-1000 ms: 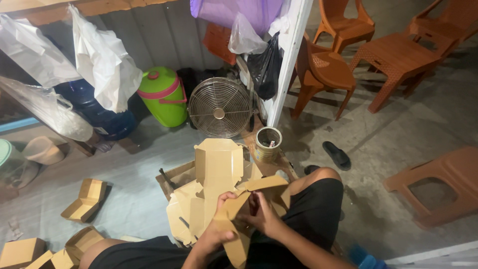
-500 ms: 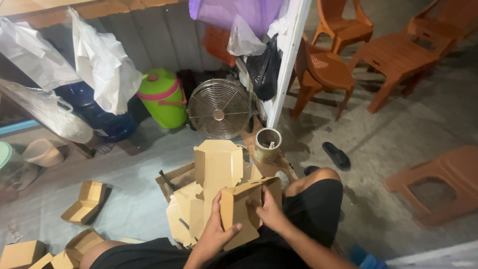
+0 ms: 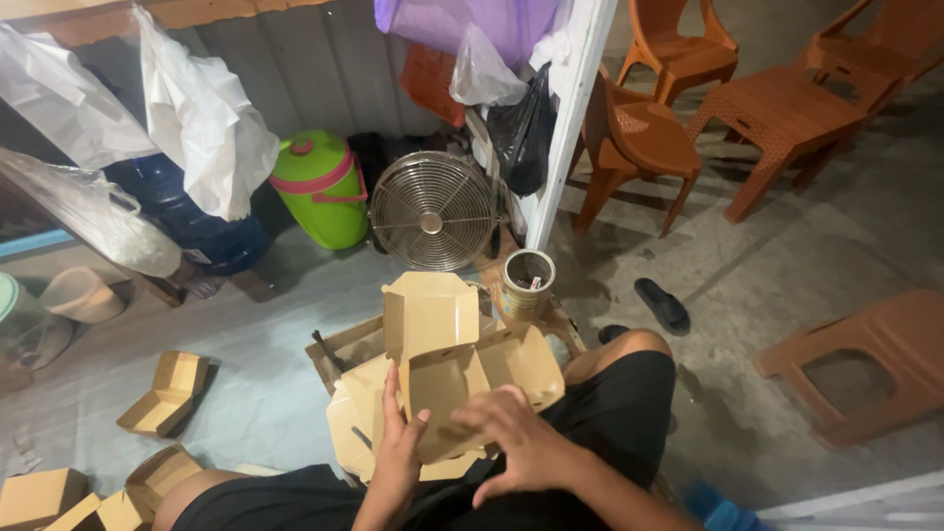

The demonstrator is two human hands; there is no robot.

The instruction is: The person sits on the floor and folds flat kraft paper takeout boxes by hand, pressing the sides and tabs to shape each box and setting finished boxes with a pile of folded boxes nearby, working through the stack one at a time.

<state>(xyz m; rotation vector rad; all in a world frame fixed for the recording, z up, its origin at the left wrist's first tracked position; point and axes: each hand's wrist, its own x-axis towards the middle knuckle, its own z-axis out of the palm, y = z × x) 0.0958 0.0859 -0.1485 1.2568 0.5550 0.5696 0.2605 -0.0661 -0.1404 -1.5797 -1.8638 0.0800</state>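
The left hand (image 3: 398, 447) is pressing flat, fingers upright, against the left wall of a half-folded brown carton (image 3: 442, 403), its grip open and steadying rather than clasping. The carton is sitting directly between both hands over the lap, its open tray facing up and its long axis running left to right. Beyond the hands, further cartons (image 3: 428, 310) are lying stacked, with a tin (image 3: 528, 283) just past them. The right hand (image 3: 521, 442) is curling over the carton's near right edge, fingers bent onto the cardboard, gripping it loosely and lying nearer its lower rim.
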